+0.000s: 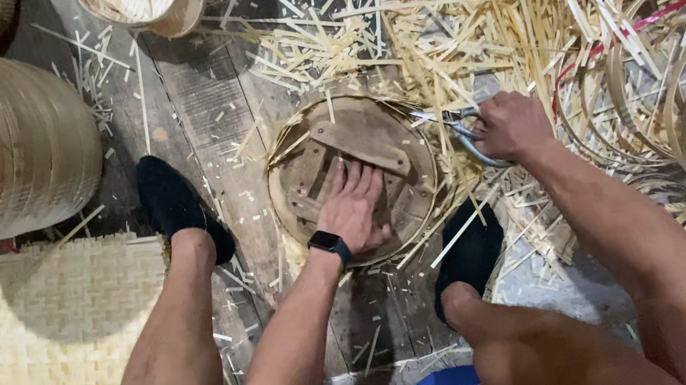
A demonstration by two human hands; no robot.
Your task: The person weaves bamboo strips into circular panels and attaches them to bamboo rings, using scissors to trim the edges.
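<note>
One round wooden form (363, 147) on floor planks (205, 104), ringed by bamboo strips. Left hand (352, 208) flat, open on it. Right hand (512, 125) gripping one pair of scissors (456, 127) at its rim.

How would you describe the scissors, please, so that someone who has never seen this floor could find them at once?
Start at the round wooden disc in the middle of the plank floor, under the left hand. Go to its right edge, where the right hand grips the scissors by grey handles, blades pointing at the rim. They are the only metal among pale bamboo offcuts.
</note>
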